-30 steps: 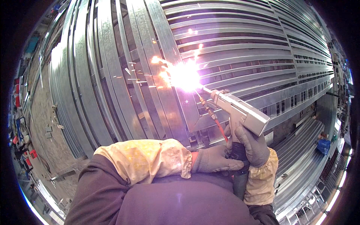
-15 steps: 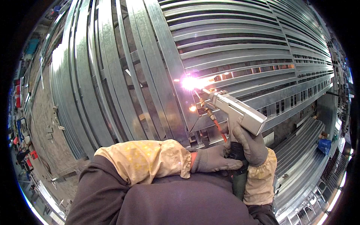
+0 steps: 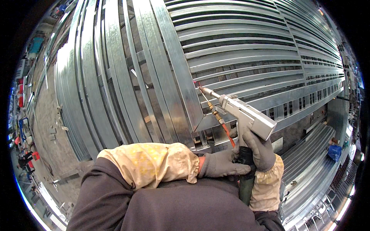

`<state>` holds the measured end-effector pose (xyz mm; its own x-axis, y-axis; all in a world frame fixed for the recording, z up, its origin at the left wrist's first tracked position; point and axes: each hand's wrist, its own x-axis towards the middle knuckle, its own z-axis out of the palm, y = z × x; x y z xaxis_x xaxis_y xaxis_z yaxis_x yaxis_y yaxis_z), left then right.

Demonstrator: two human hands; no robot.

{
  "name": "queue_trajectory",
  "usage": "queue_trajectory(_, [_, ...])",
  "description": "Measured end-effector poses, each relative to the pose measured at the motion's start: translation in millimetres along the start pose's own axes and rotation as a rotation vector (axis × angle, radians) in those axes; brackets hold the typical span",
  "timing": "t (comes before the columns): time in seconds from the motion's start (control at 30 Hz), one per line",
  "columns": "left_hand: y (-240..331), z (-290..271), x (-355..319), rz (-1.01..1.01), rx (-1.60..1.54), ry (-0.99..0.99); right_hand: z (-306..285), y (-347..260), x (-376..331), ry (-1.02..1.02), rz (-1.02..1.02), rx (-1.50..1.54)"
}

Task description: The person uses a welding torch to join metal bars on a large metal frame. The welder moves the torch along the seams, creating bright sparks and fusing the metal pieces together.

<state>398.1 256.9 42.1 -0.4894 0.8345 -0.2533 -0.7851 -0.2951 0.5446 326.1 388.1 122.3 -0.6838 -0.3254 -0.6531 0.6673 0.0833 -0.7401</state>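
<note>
My right hand [image 3: 261, 150], in a grey glove, is wrapped around the handle of a silver handheld laser welding gun [image 3: 250, 117]. The gun's narrow nozzle [image 3: 208, 91] points up and left, close to a joint on the metal frame [image 3: 221, 120]. Beside the nozzle runs a thin wire-feed tube [image 3: 214, 111] with brass fittings and an orange-red hose. My left hand [image 3: 224, 163], gloved too, is closed around the black sleeved cable [image 3: 245, 169] below the handle; some of its fingers are hidden. A small reddish glow shows at the joint by the nozzle tip.
Long galvanised tubes [image 3: 113, 57] lie side by side to the left. The frame's many slats [image 3: 246, 50] stretch away to the right. More metal lengths [image 3: 308, 165] are stacked at lower right, near a blue bag [image 3: 334, 152]. Scraps lie on the floor [image 3: 50, 154] at left.
The bright welding flash and its sparks have gone out, leaving a faint red glow at the joint. The gun and both hands have shifted only slightly, and each keeps its hold.
</note>
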Motion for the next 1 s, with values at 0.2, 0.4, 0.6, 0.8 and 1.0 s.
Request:
queue_trajectory(0.2, [3.0,2.6,-1.9,0.048,-0.013,0.031,-5.3,3.4,4.1,-0.023,0.032,-0.045])
queue_trajectory(0.4, [1.8,2.8,-0.4,-0.026,-0.025,0.044,-5.5,2.7,6.2,-0.045,-0.006,-0.073])
queue_trajectory(0.6, [-7.1,-3.1,3.4,-0.043,0.064,0.041,-3.7,1.7,6.8,-0.052,-0.014,-0.08])
queue_trajectory(0.8, [-12.3,6.0,-1.9,0.303,0.134,0.099,-1.8,0.5,6.7,-0.04,-0.029,-0.09])
queue_trajectory(1.0, [-4.7,4.0,-3.1,0.179,0.065,0.075,-2.7,-0.1,8.0,-0.064,-0.03,-0.12])
